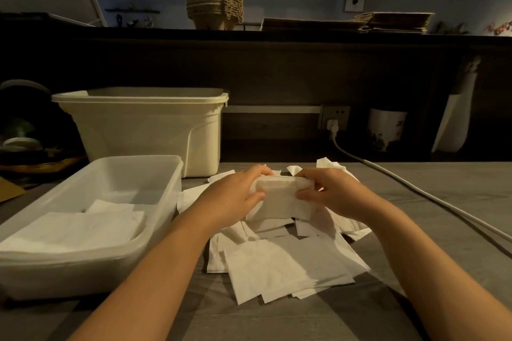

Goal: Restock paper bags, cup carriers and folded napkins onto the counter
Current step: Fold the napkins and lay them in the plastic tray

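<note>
At far left a translucent plastic tray point(155, 174) sits on the grey surface point(415, 202), with folded napkins point(74, 227) laid flat in its near end and room left at the far end. Behind it stands a cream plastic bin point(144, 119). Up on the dark shelf point(277, 34) above, a tall pile of cup carriers point(213, 0) is already in place.

In the middle, the left hand point(235, 196) grips one end of a small stack of napkins point(279, 199). Its fingers point(257, 171) curl over the top edge and the thumb presses the near face. The right hand point(332, 196) pinches the other end the same way, fingers point(307, 174) over the top and thumb in front. The stack is held just above a scatter of loose napkins point(291, 260) spread over the surface. Further right, flat paper bags point(393, 22) lie on the shelf, and a white cable point(388, 180) runs across the surface.

The step in hand looks like the napkin one: squaring up a gathered bundle (bags and carriers seem done). The next move likely calls for keeping both ends pinched so the thin sheets do not fan out. The bundle would then be carried left and set down flat in the open part of the tray, edges in line with the napkins already there. Many loose ones remain to collect.
</note>
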{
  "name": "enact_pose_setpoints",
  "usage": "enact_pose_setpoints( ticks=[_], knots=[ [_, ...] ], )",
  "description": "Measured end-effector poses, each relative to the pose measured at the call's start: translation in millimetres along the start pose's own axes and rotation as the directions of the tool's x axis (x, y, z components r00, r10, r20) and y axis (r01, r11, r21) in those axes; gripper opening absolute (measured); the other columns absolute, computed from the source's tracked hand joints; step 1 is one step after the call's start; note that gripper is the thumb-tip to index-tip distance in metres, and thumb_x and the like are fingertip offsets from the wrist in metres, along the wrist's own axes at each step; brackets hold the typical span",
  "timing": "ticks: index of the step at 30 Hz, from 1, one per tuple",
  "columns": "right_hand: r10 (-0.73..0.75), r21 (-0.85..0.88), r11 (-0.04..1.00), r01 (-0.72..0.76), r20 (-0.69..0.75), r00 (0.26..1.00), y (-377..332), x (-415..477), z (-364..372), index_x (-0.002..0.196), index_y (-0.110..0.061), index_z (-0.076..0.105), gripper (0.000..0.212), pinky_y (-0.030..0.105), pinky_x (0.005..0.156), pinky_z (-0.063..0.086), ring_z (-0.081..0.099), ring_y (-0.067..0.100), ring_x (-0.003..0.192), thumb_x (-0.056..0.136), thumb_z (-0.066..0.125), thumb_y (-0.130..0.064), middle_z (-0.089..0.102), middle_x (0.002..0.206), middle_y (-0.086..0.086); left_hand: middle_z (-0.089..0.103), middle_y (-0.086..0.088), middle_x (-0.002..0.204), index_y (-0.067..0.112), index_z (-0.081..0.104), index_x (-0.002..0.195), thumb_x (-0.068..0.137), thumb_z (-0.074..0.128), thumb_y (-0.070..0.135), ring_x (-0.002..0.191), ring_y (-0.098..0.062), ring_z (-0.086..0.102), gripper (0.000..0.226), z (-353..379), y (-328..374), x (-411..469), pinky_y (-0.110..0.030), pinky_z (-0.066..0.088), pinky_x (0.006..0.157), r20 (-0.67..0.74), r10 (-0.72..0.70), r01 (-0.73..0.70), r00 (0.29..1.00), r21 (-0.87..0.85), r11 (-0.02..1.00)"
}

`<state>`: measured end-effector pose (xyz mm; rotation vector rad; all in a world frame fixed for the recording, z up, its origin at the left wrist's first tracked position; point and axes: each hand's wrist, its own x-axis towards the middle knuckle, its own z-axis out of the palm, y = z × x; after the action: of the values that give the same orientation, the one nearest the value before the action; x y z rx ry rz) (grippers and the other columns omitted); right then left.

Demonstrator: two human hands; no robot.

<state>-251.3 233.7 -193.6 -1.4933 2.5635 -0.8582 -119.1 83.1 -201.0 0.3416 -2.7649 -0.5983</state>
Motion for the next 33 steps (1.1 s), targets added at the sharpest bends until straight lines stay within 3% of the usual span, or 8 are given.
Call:
enact_pose_setpoints(
  ticks=[6, 12, 17, 20, 25, 29, 33],
  knots=[
    [-0.031, 0.024, 0.999, 0.033, -0.081, 0.996, 2, 1, 1, 0.129, -0.024, 0.050, 0.036, 0.008, 0.065, 0.044, 0.048, 0.003, 0.095, 0.093, 0.052, -0.020, 0.057, 0.118, -0.004, 0.054, 0.006, 0.122, 0.035, 0.038, 0.135, 0.101, 0.031, 0.028, 0.103, -0.012, 0.054, 0.035, -4, -5, 3, -0.030, 0.053, 0.083, -0.003, -0.016, 0.016, 1.000, -0.050, 0.999],
    [-0.030, -0.008, 1.000, 0.029, -0.080, 0.996, 5, 2, 1, 0.130, -0.024, 0.049, 0.037, 0.014, 0.072, 0.044, 0.048, 0.004, 0.095, 0.093, 0.051, -0.020, 0.057, 0.122, -0.001, 0.053, 0.006, 0.121, 0.037, 0.038, 0.136, 0.102, 0.029, 0.025, 0.103, -0.012, 0.053, 0.037, -5, -2, 1, -0.037, 0.052, 0.088, 0.026, -0.008, 0.010, 1.000, -0.080, 0.997],
    [-0.044, -0.015, 0.999, 0.043, -0.068, 0.997, 4, 1, 0, 0.129, -0.026, 0.050, 0.041, 0.020, 0.081, 0.046, 0.050, 0.007, 0.096, 0.089, 0.058, -0.019, 0.057, 0.120, -0.002, 0.053, 0.007, 0.121, 0.037, 0.037, 0.136, 0.101, 0.033, 0.022, 0.099, -0.010, 0.054, 0.038, -6, 0, -1, -0.029, 0.052, 0.081, -0.031, 0.018, -0.018, 0.999, -0.002, 1.000],
    [-0.092, -0.030, 0.995, 0.090, -0.091, 0.992, 2, 1, 0, 0.127, -0.026, 0.053, 0.038, 0.019, 0.081, 0.046, 0.051, 0.008, 0.096, 0.090, 0.056, -0.018, 0.058, 0.119, -0.003, 0.050, 0.010, 0.128, 0.037, 0.034, 0.138, 0.101, 0.032, 0.025, 0.100, -0.007, 0.050, 0.038, -5, 0, 1, -0.019, 0.044, 0.074, -0.084, 0.069, -0.060, 0.994, 0.096, 0.994],
    [-0.134, -0.074, 0.989, 0.129, -0.064, 0.989, 3, 1, 3, 0.134, -0.035, 0.043, 0.048, 0.022, 0.085, 0.048, 0.050, 0.005, 0.099, 0.090, 0.057, -0.022, 0.055, 0.127, -0.005, 0.037, 0.010, 0.143, 0.034, 0.021, 0.146, 0.101, 0.034, 0.032, 0.128, -0.010, 0.037, 0.047, 4, -2, 7, -0.028, 0.035, 0.099, -0.067, 0.133, -0.106, 0.989, 0.305, 0.946],
    [-0.163, -0.153, 0.977, 0.151, -0.065, 0.984, 0, -2, 3, 0.138, -0.038, 0.035, 0.055, 0.022, 0.087, 0.046, 0.047, 0.006, 0.105, 0.090, 0.057, -0.024, 0.049, 0.134, -0.005, 0.039, 0.009, 0.137, 0.035, 0.025, 0.143, 0.099, 0.037, 0.033, 0.125, -0.011, 0.038, 0.046, 8, -2, 8, -0.027, 0.035, 0.097, -0.082, 0.146, -0.111, 0.986, 0.332, 0.937],
    [-0.168, -0.156, 0.975, 0.156, -0.068, 0.983, 1, -3, 3, 0.136, -0.032, 0.043, 0.049, 0.020, 0.088, 0.044, 0.050, 0.010, 0.111, 0.090, 0.057, -0.019, 0.051, 0.133, -0.004, 0.040, 0.010, 0.134, 0.040, 0.027, 0.140, 0.094, 0.051, 0.033, 0.118, -0.012, 0.044, 0.053, 6, 2, 4, -0.026, 0.039, 0.092, -0.067, 0.132, -0.114, 0.989, 0.224, 0.968]
  ],
)
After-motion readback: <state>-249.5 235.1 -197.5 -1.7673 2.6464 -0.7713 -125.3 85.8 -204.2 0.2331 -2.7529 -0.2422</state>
